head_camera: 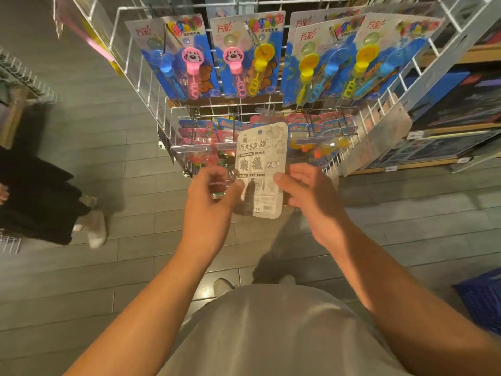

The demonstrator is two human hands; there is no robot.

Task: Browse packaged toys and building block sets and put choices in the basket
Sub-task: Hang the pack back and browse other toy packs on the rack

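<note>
While it faces back-side up, grey and printed, the toy card [261, 169] sits before the wire rack [168, 115], pinched by right hand [309, 191]; left hand [214, 194] grips its clear blister edge.

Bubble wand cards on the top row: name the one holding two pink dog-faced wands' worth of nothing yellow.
The leftmost blue bubble wand card: blue wand beside a pink dog-faced one; the others each include yellow.
</note>
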